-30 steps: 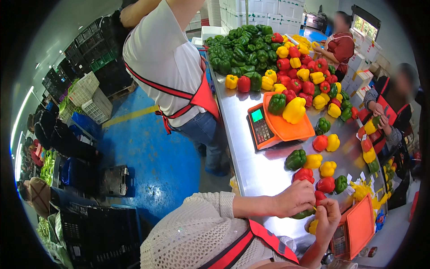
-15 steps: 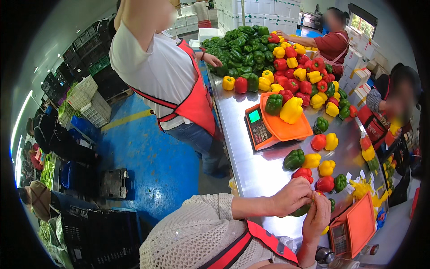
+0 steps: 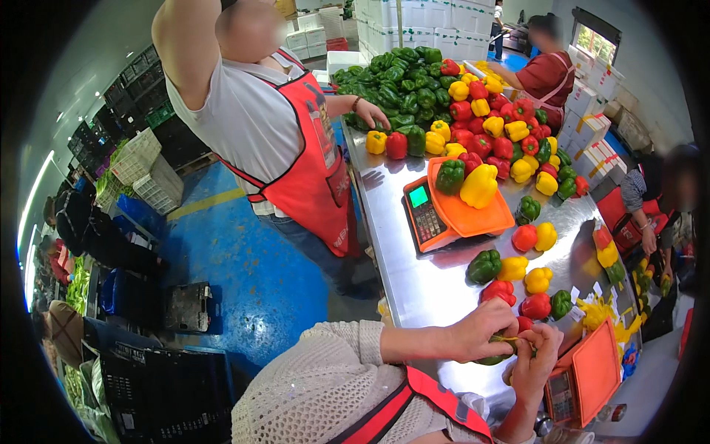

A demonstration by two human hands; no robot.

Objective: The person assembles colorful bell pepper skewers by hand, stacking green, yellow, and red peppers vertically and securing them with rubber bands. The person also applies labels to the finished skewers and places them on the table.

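Note:
Over the near end of the metal table, my left hand and my right hand are close together with fingers pinched. A thin yellow strip stretches between their fingertips. Just beneath sits a green bell pepper, mostly hidden by my fingers, and a red bell pepper shows behind them. Beyond my left hand lie another red pepper, a yellow pepper and a dark green pepper. To the right is a bunch of yellow strips.
An orange scale carries a green and a yellow pepper; a second orange scale stands by my right hand. A large pepper heap covers the table's far end. Co-workers stand at the left side, far end and right.
My hands have shifted slightly apart, and the yellow strip shows between them. The co-worker at left has turned toward the table. The person at far right has lowered their hands.

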